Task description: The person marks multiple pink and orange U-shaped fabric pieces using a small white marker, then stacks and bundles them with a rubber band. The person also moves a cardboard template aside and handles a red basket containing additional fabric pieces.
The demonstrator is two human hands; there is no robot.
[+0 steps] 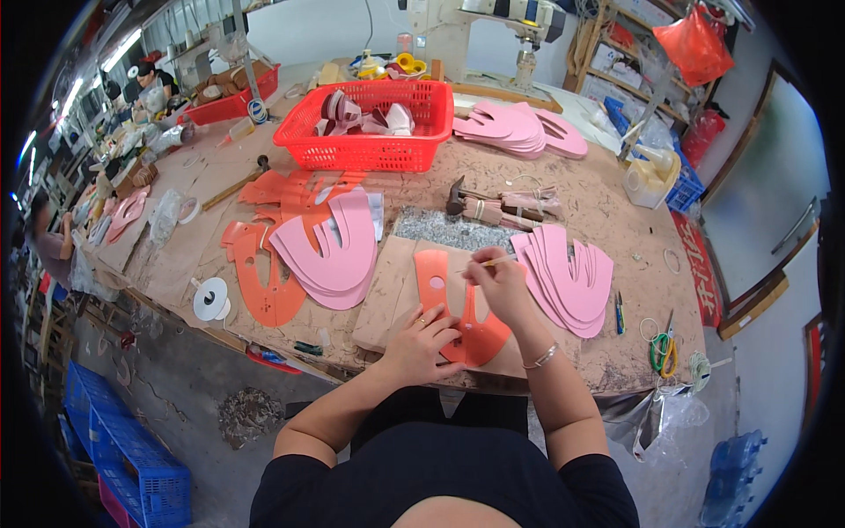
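Note:
An orange U-shaped template (481, 341) lies on a brown board (387, 295) in front of me, with pink showing through its round hole. My left hand (422, 346) lies on the template's left side, fingers spread and pressing it down. My right hand (500, 286) is closed in a pinch over the template's upper right arm. Between its fingers is a thin, pale pen-like stick (498, 260), its tip pointing left; I cannot tell whether it touches the template. Close to the right hand lies a fanned stack of pink cut pieces (572, 286).
Left are more pink pieces (330, 255) and orange templates (264, 286). A red basket (365, 151), a hammer (456, 195) and bundled strips (510, 209) lie beyond. Scissors (664, 352) are near the right edge; a white spool (211, 299) is at the left edge. A sewing machine (525, 40) stands behind.

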